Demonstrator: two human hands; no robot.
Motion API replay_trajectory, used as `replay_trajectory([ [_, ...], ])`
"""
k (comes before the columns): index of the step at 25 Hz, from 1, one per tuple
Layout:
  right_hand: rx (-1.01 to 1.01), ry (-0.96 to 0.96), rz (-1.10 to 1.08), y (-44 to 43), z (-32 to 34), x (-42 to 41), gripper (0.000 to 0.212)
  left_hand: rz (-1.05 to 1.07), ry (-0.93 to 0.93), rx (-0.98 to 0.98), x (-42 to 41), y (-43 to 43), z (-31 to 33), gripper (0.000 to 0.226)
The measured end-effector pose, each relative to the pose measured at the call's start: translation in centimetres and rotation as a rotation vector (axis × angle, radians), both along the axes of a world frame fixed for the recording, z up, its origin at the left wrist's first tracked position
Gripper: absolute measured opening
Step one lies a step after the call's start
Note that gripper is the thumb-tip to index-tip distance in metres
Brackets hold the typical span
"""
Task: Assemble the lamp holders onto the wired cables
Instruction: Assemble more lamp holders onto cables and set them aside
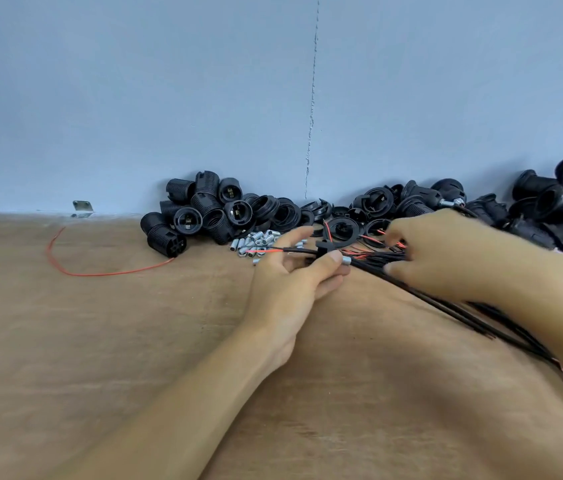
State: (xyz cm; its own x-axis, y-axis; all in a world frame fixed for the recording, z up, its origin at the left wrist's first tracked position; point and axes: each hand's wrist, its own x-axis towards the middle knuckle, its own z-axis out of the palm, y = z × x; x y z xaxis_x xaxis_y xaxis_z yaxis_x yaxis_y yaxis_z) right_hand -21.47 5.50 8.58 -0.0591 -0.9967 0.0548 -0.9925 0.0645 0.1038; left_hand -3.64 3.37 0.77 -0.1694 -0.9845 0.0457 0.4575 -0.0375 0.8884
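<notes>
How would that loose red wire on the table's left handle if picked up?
The red wire is thin and lies in a slack curve, so it's probably floppy and light. Being so thin, it may be fiddly to pinch.

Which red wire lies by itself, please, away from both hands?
The long red wire curving over the table, far left; the others lie among black cables between the left hand and the right hand.
</notes>
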Motion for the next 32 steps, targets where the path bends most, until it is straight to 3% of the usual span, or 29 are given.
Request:
replay_trajectory([
  [3,-0.090,-0.423,0.176,-0.3,-2.8,2.6,0.022,-0.025,-0.026,-0.002,0.0,0.1,-0.2,0.023],
  [6,-0.143,-0.589,0.256,-0.6,-4.5,3.4,0.019,-0.002,-0.067,0.003,1.1,-0.5,-0.2,0.020],
  [8,-0.179,-0.593,0.236,-0.9,-4.8,2.9,0.019,0.021,-0.100,0.005,1.8,-1.0,0.0,0.021],
  [15,-0.138,-0.338,0.170,-1.7,-4.5,0.7,0.051,0.010,-0.111,0.055,2.5,-1.8,-0.2,0.014],
  [20,-0.010,-0.310,0.153,-1.8,-3.2,-0.8,0.043,0.056,-0.301,-0.030,2.4,-1.7,-0.5,0.019],
  [25,-0.050,-0.478,0.356,-1.6,-3.7,0.7,0.033,0.099,-0.529,-0.152,2.0,-1.4,-0.8,0.013],
  [28,-0.210,-0.562,0.479,-1.5,-5.5,2.4,0.028,0.120,-0.527,-0.166,2.4,-1.6,-0.7,0.016],
  [32,-0.365,-0.667,0.439,-1.5,-7.4,3.4,0.025,0.242,-0.468,-0.186,3.5,-2.5,-0.3,0.009],
])
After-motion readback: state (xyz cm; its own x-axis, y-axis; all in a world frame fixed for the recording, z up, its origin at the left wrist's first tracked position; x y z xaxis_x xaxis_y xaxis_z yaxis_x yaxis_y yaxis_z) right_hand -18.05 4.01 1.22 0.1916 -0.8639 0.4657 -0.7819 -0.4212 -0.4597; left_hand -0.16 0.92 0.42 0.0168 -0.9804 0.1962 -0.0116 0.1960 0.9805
